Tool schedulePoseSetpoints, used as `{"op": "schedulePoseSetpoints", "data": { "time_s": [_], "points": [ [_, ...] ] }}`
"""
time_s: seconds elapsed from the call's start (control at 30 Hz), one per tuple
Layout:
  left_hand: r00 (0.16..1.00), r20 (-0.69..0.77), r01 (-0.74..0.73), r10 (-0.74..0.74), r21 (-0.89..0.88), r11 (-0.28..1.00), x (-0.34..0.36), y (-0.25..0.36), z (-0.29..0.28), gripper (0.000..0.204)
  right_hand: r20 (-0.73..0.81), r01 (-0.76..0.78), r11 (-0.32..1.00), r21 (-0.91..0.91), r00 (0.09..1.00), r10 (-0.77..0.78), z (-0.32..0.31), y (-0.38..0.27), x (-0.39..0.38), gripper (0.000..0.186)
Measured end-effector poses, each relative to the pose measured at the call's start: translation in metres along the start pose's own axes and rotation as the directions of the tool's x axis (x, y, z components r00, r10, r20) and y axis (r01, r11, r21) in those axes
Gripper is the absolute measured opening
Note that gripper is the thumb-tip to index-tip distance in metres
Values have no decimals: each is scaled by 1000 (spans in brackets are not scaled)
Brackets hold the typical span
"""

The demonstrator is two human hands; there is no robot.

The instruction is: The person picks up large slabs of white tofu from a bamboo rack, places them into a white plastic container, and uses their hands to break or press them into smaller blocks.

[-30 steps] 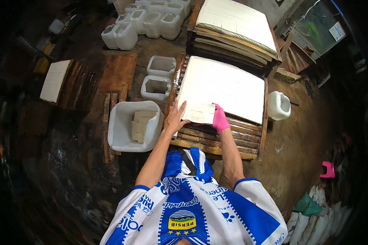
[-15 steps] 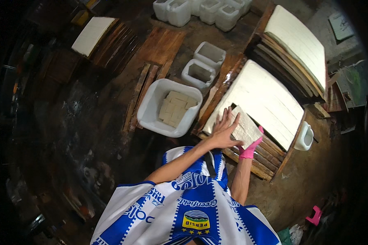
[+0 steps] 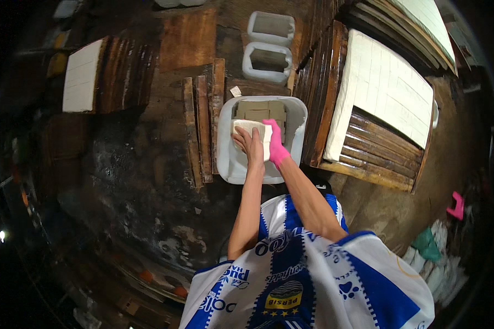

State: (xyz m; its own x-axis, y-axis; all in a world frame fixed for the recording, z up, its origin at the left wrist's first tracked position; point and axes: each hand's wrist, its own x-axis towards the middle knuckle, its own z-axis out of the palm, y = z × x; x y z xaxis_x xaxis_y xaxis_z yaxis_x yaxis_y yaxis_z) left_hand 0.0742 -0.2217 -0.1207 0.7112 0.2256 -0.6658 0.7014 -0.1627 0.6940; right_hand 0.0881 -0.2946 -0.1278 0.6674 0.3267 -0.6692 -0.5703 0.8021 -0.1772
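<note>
A white block of what looks like tofu (image 3: 264, 132) is between my hands, over a white plastic tub (image 3: 299, 131). My bare left hand (image 3: 251, 146) lies across its top with the fingers bent over it. In a pink glove, my right hand (image 3: 277, 143) grips its right side; the fingers beneath are hidden. Several pale blocks (image 3: 266, 109) lie packed in the far part of the tub. To the right, a scored white slab (image 3: 392, 82) rests on a board of wet wooden slats (image 3: 376, 140), bare at the slab's near left part.
Two open plastic containers (image 3: 268, 60) stand beyond the tub. Wooden planks (image 3: 203, 126) lie left of it. Another white slab (image 3: 82, 77) is at the far left beside dark boards. A stack of boards (image 3: 406, 27) rises at the far right. A pink object (image 3: 455, 205) lies on the right-hand floor.
Both hands have moved left from the slatted board to above the tub, carrying the white block. The view has shifted, and more bare slats now show.
</note>
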Motion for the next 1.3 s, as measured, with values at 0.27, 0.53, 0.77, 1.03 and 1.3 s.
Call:
{"op": "schedulePoseSetpoints", "data": {
  "time_s": [0.27, 0.53, 0.77, 1.03, 1.3],
  "points": [
    [865, 332, -319, 375, -211, 924, -40, 31, -35, 48, -320, 46, 999, -16, 946, -49, -157, 14, 149, 50],
    [764, 36, -536, 645, 591, 603, 29, 11, -87, 45, -532, -34, 791, -611, 757, -379, -233, 21, 221, 45],
    [727, -41, -607, 685, 428, 670, 38, -2, -90, 50, -377, -253, 293, -922, 761, -528, -227, 49, 243, 41],
    [618, -133, -752, 775, 191, 632, 55, -17, -75, 46, -268, -436, -171, -884, 770, -578, -228, 44, 255, 37],
    [674, -193, -690, 713, 181, 701, 45, -1, -73, 44, -211, -493, -405, -770, 796, -567, -216, 50, 271, 34]
  ]
}}
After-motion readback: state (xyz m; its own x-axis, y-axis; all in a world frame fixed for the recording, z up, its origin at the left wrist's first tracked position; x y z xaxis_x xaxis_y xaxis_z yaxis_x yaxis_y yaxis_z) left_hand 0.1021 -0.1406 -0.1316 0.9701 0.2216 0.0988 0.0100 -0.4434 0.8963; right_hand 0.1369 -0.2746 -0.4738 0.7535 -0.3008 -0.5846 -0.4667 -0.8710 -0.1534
